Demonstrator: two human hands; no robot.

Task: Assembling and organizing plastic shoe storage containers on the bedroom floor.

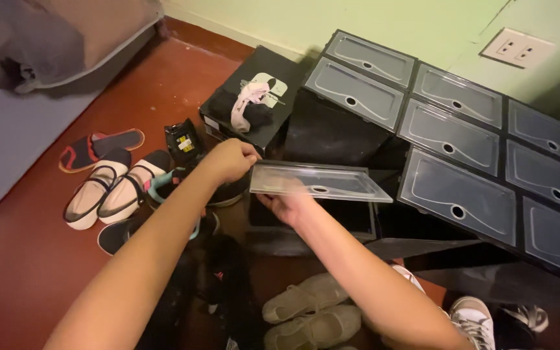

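Your left hand (231,160) is curled, pinching the left edge of the clear plastic door (315,182). Your right hand (288,204) grips it from underneath, fingers closed. The door lies flat before the black shoe cabinet (422,139).

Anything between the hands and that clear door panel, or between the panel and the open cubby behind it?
Nothing visible. Both hands already hold the clear door: the left hand pinches its left corner and the right hand grips its near edge from below. The open cubby sits directly behind it, with nothing seen across the gap.
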